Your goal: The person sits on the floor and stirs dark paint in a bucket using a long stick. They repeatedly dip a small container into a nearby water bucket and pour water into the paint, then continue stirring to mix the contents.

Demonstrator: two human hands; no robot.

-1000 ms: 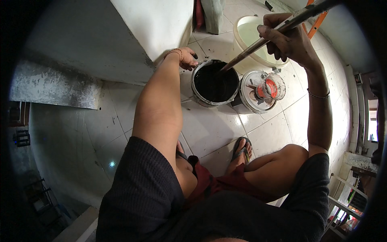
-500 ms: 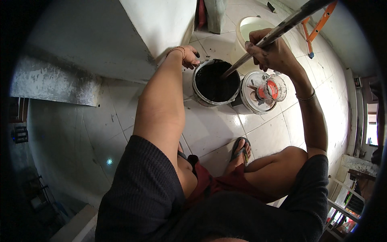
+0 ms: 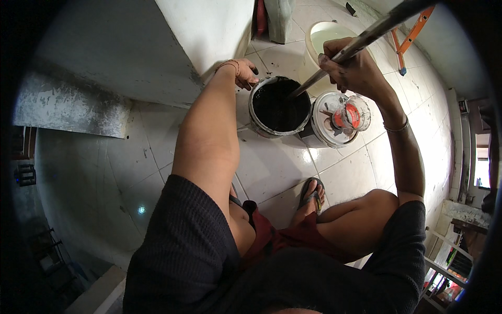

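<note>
A bucket [image 3: 276, 134] of black, paint-like liquid [image 3: 280, 115] stands on the floor before me. At its far left rim is my left hand [image 3: 246, 74], closed on the edge, with a dark-stained thumb; its fingertips are partly hidden. My right hand [image 3: 351, 68] is wrapped round a long, stained metal pole [image 3: 368, 37]. The pole slants down to the left into the black liquid, and its lower end is hidden there. Dark smudges mark the fingers of the right hand.
Right of the bucket stands a lidded pail [image 3: 334, 137] with a clear plastic cup [image 3: 361, 114] on it. Behind is a pale tub [image 3: 312, 39] of cloudy liquid. An orange metal leg [image 3: 410, 39] stands farther right. A white wall block [image 3: 209, 31] rises at left.
The pole and right hand have barely moved. The liquid's surface around the pole looks slightly different, and the bucket sits a touch farther left.
</note>
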